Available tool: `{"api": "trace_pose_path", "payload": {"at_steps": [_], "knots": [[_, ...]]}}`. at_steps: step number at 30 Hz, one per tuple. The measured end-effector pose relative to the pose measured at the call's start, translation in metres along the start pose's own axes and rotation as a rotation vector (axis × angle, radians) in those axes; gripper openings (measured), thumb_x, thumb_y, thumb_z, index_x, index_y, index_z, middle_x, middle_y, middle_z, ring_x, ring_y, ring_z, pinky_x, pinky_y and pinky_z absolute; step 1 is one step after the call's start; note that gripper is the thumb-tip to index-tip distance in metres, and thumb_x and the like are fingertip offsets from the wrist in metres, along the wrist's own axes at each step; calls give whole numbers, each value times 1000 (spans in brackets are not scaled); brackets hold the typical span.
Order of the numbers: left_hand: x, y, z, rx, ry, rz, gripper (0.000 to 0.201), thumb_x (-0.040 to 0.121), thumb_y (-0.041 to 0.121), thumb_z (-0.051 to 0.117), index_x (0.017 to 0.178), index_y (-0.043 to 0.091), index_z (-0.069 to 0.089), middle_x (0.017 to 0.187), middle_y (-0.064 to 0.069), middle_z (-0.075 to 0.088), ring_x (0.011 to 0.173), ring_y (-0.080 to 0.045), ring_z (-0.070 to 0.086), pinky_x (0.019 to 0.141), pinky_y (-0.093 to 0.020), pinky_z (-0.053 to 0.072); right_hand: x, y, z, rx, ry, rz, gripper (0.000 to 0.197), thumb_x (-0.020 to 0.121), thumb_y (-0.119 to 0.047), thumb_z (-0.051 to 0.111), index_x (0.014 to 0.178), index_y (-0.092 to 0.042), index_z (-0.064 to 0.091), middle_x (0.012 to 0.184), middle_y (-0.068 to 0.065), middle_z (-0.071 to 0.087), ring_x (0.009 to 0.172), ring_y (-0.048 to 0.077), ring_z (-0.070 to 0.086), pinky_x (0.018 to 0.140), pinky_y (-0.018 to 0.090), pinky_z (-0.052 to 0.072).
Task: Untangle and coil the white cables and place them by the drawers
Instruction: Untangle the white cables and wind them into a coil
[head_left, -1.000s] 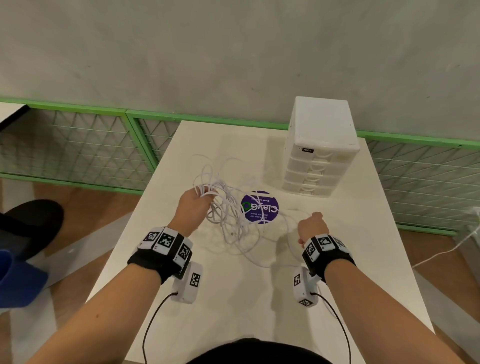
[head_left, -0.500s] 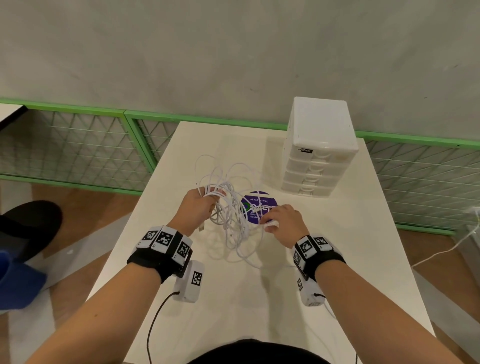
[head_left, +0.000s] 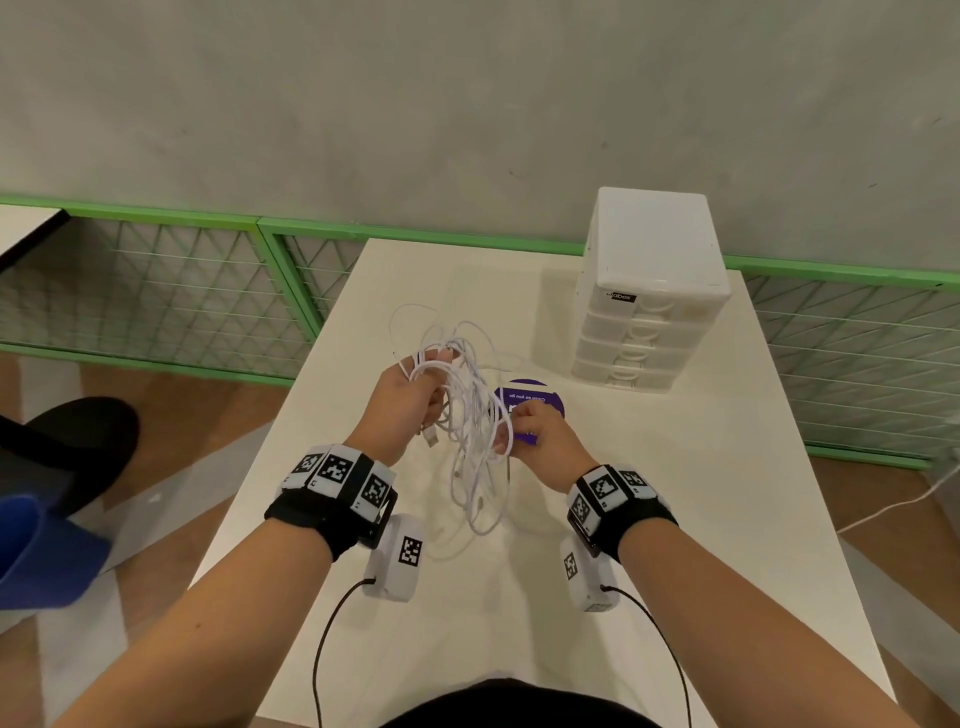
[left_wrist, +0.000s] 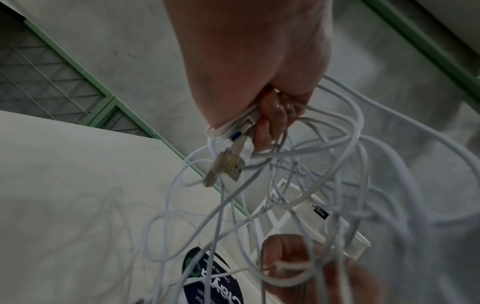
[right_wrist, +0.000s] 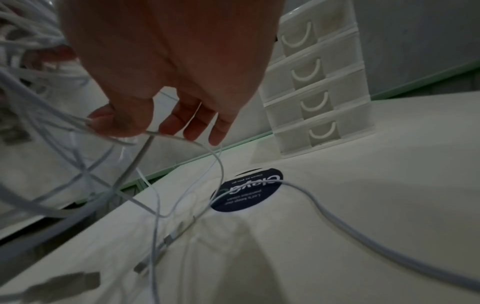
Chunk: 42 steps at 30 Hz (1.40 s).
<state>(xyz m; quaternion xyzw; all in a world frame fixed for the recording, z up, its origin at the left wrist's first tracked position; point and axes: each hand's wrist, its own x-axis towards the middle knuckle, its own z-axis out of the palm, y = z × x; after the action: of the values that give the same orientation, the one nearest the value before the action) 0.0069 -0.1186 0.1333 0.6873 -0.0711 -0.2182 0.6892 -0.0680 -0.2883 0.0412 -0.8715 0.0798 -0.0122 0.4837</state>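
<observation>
A tangle of thin white cables (head_left: 470, 410) hangs above the middle of the white table (head_left: 727, 519). My left hand (head_left: 410, 395) grips the top of the bundle, fingers curled round several strands and a plug end (left_wrist: 228, 162). My right hand (head_left: 530, 431) pinches one white strand (right_wrist: 179, 137) between thumb and forefinger at the bundle's right side, its other fingers spread. Loops dangle below both hands, their loose ends (right_wrist: 166, 240) near the tabletop. The white drawer unit (head_left: 649, 291) stands at the far right of the table, apart from the cables.
A round purple sticker (head_left: 535, 400) lies on the table under my right hand. Green mesh fencing (head_left: 156, 291) runs behind the table below a grey wall. A dark chair (head_left: 67, 441) and a blue object (head_left: 36, 551) stand left of the table.
My right hand came in from the right and took a strand at the bundle. My left hand lifted the tangle higher, so its loops now hang off the table.
</observation>
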Motion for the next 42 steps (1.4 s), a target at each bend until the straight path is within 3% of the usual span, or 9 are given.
{"api": "trace_pose_path", "payload": {"at_steps": [9,14,18,20,25,31,34,39,42], "knots": [[-1,-5,-5,102,-27,14,22,89,20,66,71,14,54,54,-4,28,47,-16,24,49,-30,19,-1,-12,-13,290,56,125,11,83,4,63,90,-1,69,88,3,61,83,14,57,85,22,49],[-4,-9,0,202,-68,62,15,84,4,68,85,14,56,50,12,50,45,-5,42,45,-19,36,-6,-24,-9,266,-113,77,11,83,4,64,93,1,69,79,-4,64,68,-12,57,73,6,44],[-5,-9,6,181,-61,79,20,82,-2,68,90,11,55,48,18,56,44,5,51,47,-8,39,-5,-31,-9,398,-148,119,18,87,9,55,105,11,61,86,13,65,76,4,66,76,15,50],[-6,-7,5,172,-49,71,21,81,0,70,82,13,54,45,17,54,41,5,50,45,-6,39,-6,-32,-13,462,-157,119,15,91,5,52,101,1,61,91,15,67,84,18,66,85,24,50],[-6,-10,0,204,0,34,17,78,5,75,88,12,63,57,12,59,46,3,51,50,-12,41,-5,-32,-12,377,-188,112,15,93,-7,54,92,-19,63,95,11,69,92,18,64,91,25,46],[-3,-11,-3,213,205,37,28,77,20,78,102,17,67,66,11,61,48,2,51,49,-13,40,-3,-29,-15,282,-144,107,16,94,-10,54,98,2,64,87,6,61,79,10,53,72,6,41],[-2,-6,-6,175,195,78,36,76,12,78,110,12,65,88,6,68,73,-1,64,62,-10,47,-2,-24,-17,282,-132,128,14,94,-9,53,94,-3,65,88,5,61,83,13,53,81,17,41],[-7,1,0,181,94,92,18,81,6,73,98,6,71,74,8,69,56,7,60,54,-4,42,-6,-24,-19,335,-167,211,21,93,-6,52,81,-19,63,85,9,57,84,19,50,91,39,46],[-4,2,-1,247,98,114,6,83,9,71,89,11,73,84,3,71,76,2,66,74,-14,47,-7,-25,-20,308,-128,206,17,92,-14,57,78,-19,66,87,10,60,85,17,51,93,40,44]]}}
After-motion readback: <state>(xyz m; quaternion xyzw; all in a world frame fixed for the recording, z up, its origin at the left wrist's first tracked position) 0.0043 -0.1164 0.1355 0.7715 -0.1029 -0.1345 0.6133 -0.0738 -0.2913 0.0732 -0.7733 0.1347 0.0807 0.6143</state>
